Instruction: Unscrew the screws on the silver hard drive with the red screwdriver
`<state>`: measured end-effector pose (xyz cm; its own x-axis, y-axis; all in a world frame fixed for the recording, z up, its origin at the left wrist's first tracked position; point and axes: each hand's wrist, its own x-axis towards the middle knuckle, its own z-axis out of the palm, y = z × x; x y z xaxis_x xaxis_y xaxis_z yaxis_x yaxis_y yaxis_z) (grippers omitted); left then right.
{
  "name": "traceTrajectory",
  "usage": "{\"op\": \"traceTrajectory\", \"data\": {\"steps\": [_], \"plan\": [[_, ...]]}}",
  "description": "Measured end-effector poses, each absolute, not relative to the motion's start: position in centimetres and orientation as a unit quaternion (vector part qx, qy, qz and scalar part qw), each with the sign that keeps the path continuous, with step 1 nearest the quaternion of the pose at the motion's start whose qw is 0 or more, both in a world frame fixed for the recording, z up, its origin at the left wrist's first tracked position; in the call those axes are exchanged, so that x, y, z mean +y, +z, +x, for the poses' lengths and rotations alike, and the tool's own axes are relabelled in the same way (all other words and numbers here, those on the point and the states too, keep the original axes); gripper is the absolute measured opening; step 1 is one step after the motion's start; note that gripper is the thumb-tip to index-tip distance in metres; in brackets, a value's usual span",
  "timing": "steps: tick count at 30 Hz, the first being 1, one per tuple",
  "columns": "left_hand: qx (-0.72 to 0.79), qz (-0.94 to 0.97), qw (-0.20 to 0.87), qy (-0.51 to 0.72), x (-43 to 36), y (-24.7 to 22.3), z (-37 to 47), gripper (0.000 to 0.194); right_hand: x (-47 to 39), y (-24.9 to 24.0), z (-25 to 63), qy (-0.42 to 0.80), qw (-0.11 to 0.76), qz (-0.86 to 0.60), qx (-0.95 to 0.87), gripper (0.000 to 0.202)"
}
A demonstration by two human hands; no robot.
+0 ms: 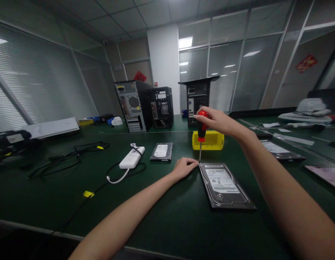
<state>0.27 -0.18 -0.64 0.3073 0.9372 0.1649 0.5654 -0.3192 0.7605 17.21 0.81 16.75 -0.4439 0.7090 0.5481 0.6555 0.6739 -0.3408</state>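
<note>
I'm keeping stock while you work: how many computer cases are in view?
3 in view: a tall computer case left of centre at the back, a smaller case just to its right, and a third case farther right, partly covered by the right hand.

Single head-worn view from above near edge of green tabletop, facing forward, slightly down; left hand, right hand close, computer towers farther, ceiling at top.
</note>
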Motion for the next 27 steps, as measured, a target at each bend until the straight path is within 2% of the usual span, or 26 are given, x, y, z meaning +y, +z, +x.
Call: {"op": "traceTrajectory", "data": {"steps": [6, 13, 18, 21, 27], "plan": [[0.494, 0.753, 0.3, 0.315, -0.2, -0.7, 0.3, 0.032, 0.9, 16.6, 17.2, -0.042, 0.359, -0.426, -0.829, 0.041], [0.487, 0.759, 0.297, 0.314, -0.5, -0.3, 0.3, 0.031, 0.9, 15.8, 16.8, -0.135, 0.337, -0.47, -0.805, 0.047], [0.488, 0.759, 0.297, 0.314, -0.6, -0.2, 0.3, 0.032, 0.1, 16.2, 16.8, -0.158, 0.295, -0.479, -0.812, 0.047], [0.486, 0.761, 0.291, 0.316, -0.7, -0.1, 0.3, 0.032, -0.1, 16.5, 16.9, -0.136, 0.285, -0.469, -0.825, 0.043], [0.483, 0.762, 0.294, 0.315, -0.6, -0.1, 0.2, 0.031, 0.2, 16.8, 17.2, 0.019, 0.33, -0.385, -0.862, 0.035]]}}
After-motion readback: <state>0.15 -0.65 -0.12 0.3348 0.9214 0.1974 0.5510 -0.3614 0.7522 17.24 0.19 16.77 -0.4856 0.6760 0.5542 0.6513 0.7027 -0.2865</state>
